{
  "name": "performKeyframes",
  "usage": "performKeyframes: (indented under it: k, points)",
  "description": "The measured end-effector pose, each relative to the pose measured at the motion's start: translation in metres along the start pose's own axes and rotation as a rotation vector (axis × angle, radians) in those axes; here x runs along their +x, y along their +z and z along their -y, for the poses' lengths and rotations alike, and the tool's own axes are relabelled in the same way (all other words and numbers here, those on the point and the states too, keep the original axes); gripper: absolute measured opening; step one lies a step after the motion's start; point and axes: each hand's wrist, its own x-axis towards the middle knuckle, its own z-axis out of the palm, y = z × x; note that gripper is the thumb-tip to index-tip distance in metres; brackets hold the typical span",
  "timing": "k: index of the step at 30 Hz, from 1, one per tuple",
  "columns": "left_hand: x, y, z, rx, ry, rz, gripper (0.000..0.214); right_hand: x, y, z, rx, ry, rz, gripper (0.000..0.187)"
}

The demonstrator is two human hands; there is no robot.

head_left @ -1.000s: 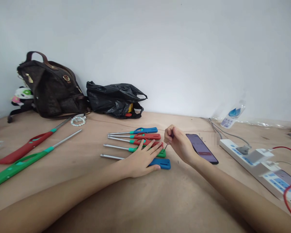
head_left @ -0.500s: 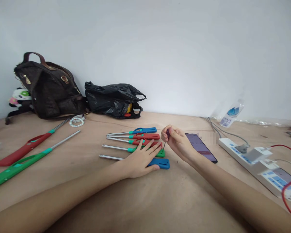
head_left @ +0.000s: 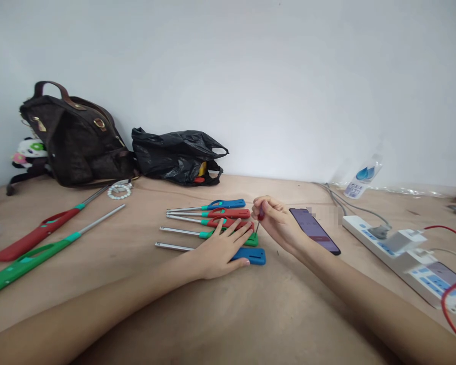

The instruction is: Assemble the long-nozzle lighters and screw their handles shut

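Observation:
Several long-necked lighters lie side by side on the table. My left hand [head_left: 224,251] rests flat across them with fingers spread, over the near blue lighter [head_left: 255,256], the green lighter [head_left: 253,239] and a red lighter [head_left: 213,222]. Beyond these lie another red lighter [head_left: 235,213] and a far blue lighter [head_left: 231,204]. Pinched in my right hand [head_left: 275,218] is a small screwdriver [head_left: 261,215] with a dark red handle. Its thin shaft points down, and the tip meets the handle end of the green lighter. My fingers hide part of its handle.
At left lie a larger red lighter [head_left: 38,233], a larger green lighter [head_left: 34,261] and a bead bracelet [head_left: 119,190]. Behind are a dark bag [head_left: 87,147] and a black plastic bag [head_left: 175,154]. At right are a phone [head_left: 313,230], a power strip [head_left: 365,238] and a bottle [head_left: 363,177].
The fingers of my right hand have shifted around the screwdriver, and more of its red handle shows. My left hand stays in place on the lighters.

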Motion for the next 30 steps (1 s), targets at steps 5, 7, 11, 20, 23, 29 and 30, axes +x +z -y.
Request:
performKeyframes:
  k: [5,7,11,20,23,29,30]
  points:
    - [-0.0003,0.0007,0.0003,-0.002,0.004,-0.015,0.069,0.0,-0.0028,-0.001,-0.033,0.044,-0.035,0.025]
    - [-0.0002,0.0002,0.0001,-0.003,0.004,-0.012,0.069,0.0005,-0.0032,-0.0011,-0.005,0.047,-0.055,0.026]
    - [0.0003,-0.001,-0.0006,0.003,-0.007,0.011,0.069,0.0017,-0.0029,-0.0023,0.041,0.06,-0.021,0.026]
    - [0.0,0.0008,0.0,0.003,0.013,-0.019,0.067,0.0001,0.0016,0.0025,0.009,0.072,0.002,0.029]
    - [0.0,0.0001,-0.0004,-0.001,0.008,-0.011,0.067,0.0004,0.0018,0.0029,-0.007,0.065,0.017,0.029]
    - [-0.0002,-0.0007,-0.0014,0.003,-0.009,0.016,0.068,0.0016,0.0021,0.0019,0.028,0.06,0.042,0.036]
    - [-0.0002,-0.0007,-0.0014,0.003,-0.009,0.02,0.068,0.0013,0.0026,0.0027,0.046,0.061,0.047,0.032]
